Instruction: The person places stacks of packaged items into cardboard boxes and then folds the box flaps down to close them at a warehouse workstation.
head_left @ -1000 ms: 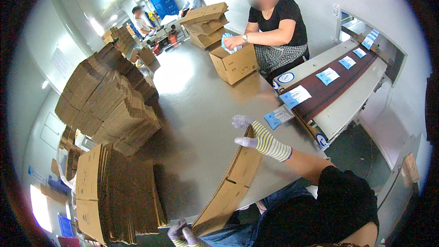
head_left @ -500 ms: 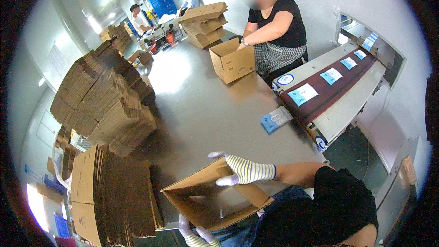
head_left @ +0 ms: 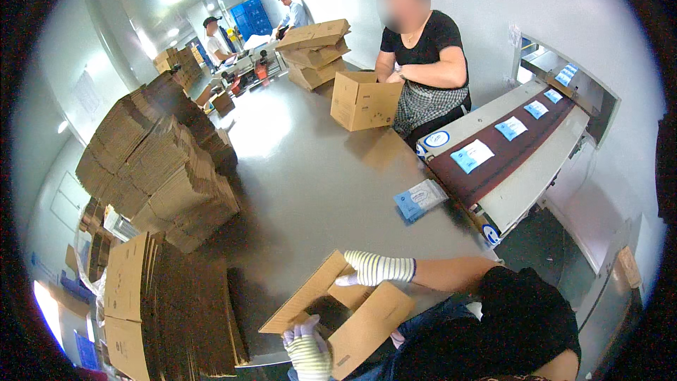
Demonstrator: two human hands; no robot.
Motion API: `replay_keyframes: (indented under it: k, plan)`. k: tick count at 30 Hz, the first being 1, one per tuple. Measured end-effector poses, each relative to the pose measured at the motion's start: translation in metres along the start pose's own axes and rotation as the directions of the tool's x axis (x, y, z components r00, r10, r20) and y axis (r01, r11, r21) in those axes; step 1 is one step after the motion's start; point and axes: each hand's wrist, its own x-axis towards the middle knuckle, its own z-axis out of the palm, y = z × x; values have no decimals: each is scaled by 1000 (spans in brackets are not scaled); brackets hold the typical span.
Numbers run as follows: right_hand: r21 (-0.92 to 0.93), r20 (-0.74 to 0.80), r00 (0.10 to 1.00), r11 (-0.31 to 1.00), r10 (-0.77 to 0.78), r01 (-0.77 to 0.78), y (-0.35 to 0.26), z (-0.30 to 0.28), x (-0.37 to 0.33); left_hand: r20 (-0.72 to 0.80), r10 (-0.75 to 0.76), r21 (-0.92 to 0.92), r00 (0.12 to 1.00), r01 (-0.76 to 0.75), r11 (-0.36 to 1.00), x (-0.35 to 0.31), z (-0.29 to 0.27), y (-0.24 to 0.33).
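At the near edge of the table is a cardboard box (head_left: 374, 326), its long flaps standing up and its short end flaps tilted inward over a dark opening. My right hand (head_left: 377, 268), in a striped glove, grips the far end, with the thumb over the flap. My left hand (head_left: 308, 350), gloved the same way, is closed on the near-left end, fingers bent over the edge. Right of the table's middle lie blue and white packets (head_left: 421, 200), beyond my right hand.
Stacks of flattened cartons (head_left: 183, 310) line the left side, with a taller pile (head_left: 155, 162) behind. A conveyor belt (head_left: 486, 169) carries several packets at right. Across the metal table (head_left: 303, 190), a co-worker (head_left: 423, 63) reaches into another box (head_left: 363, 102). More people work farther back.
The short end flaps of my box have come inward, narrowing its opening. My left hand has risen onto the box's end. The co-worker's box has shifted slightly right in view.
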Motion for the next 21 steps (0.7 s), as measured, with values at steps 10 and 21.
replay_keyframes:
  k: [10, 21]
  plan:
    - [400, 36, 999, 916, 8, -22, 0, -8, -12, 198, 271, 159, 942, -304, 939, 8, 25, 3]
    - [845, -140, 988, 529, 71, 82, 51, -9, -25, -303, 20, -64, 953, -42, 997, -13, -12, -8]
